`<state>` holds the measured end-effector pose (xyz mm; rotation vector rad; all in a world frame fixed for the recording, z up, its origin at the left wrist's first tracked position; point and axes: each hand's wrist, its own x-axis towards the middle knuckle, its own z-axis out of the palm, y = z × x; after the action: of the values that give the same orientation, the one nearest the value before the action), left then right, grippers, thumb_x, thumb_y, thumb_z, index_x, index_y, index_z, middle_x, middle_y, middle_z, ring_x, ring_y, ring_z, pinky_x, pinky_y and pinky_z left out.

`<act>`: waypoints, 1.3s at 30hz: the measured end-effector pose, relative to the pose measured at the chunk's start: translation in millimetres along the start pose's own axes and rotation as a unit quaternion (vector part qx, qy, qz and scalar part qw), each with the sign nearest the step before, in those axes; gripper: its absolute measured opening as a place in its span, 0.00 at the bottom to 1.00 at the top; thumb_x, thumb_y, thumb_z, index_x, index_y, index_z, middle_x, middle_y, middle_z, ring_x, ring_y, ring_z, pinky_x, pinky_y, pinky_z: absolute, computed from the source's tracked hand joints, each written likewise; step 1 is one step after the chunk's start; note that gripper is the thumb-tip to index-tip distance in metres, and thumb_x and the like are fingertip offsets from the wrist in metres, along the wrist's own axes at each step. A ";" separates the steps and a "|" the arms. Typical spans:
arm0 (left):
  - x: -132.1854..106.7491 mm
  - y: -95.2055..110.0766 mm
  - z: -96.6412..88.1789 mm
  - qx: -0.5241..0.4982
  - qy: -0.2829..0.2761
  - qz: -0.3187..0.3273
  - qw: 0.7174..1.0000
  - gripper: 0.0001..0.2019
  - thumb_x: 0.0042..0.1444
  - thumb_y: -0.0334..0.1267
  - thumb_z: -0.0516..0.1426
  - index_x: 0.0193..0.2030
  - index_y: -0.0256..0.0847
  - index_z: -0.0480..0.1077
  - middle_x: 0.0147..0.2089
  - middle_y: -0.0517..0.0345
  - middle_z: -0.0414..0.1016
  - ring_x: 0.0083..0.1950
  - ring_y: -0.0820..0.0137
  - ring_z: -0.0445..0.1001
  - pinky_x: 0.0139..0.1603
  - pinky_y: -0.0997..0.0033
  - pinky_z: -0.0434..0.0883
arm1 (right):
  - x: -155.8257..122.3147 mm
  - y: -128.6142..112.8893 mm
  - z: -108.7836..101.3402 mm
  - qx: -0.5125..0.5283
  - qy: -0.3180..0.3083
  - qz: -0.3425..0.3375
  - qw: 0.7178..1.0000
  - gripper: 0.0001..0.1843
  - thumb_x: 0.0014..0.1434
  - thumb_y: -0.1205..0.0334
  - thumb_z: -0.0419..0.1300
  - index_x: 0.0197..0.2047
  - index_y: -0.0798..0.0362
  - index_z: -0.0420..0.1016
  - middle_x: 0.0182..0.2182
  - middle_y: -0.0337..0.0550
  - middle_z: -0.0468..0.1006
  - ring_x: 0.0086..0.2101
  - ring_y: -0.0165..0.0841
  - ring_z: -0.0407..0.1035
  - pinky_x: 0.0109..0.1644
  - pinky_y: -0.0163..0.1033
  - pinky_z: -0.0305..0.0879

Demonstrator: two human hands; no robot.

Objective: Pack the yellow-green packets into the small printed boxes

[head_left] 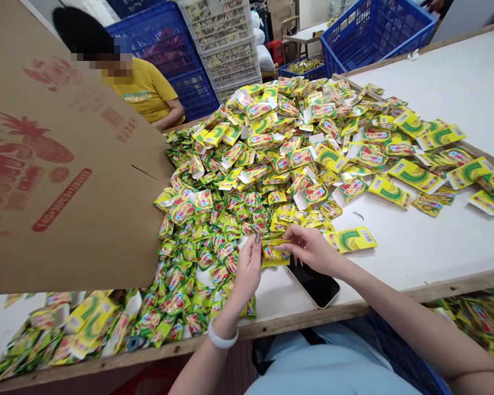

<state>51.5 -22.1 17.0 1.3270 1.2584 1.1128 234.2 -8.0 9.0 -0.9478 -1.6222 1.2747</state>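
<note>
Item: one yellow-green sachet (275, 253), long axis crosswise, pinched by your left hand (248, 270) and right hand (310, 248) at either end, above the worktop (411, 247), beside the phone (315, 284).

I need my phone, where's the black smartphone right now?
The black smartphone lies near the table's front edge, just below the right hand, beside the sachet pile.

Sachet heap (247, 181) mid-tabletop; cardboard box (57, 164) at left edge; phone (316, 285) at near edge, just right of the hands; crates (370, 27) behind the far edge.
</note>
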 end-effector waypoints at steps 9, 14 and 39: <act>-19.4 -19.4 45.2 0.007 -0.053 0.049 0.997 0.14 0.65 0.51 0.54 0.39 0.41 0.65 0.34 0.58 0.70 0.33 0.70 0.72 0.33 0.71 0.71 | -51.0 23.9 3.9 0.119 0.115 0.041 0.985 0.34 0.59 0.50 0.65 0.64 0.45 0.59 0.55 0.51 0.71 0.47 0.38 0.74 0.39 0.40 0.76; 5.6 -8.2 88.1 0.183 -0.116 0.210 0.953 0.17 0.71 0.45 0.41 0.43 0.42 0.67 0.45 0.49 0.72 0.45 0.65 0.73 0.46 0.64 0.71 | -78.4 31.9 -9.9 0.164 0.254 0.051 0.952 0.21 0.55 0.48 0.68 0.49 0.48 0.77 0.42 0.44 0.82 0.43 0.38 0.77 0.46 0.43 0.78; 13.4 15.0 37.0 -0.062 -0.306 0.052 0.949 0.24 0.58 0.57 0.58 0.54 0.43 0.72 0.58 0.44 0.73 0.67 0.52 0.65 0.69 0.46 0.58 | -71.4 -0.2 -39.0 0.242 -0.038 0.125 0.961 0.13 0.58 0.52 0.68 0.40 0.52 0.78 0.49 0.46 0.73 0.28 0.30 0.78 0.32 0.39 0.81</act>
<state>90.8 -10.8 27.4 1.4987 0.6561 0.7421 296.1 -60.5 2.5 -0.8153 -1.1795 1.7967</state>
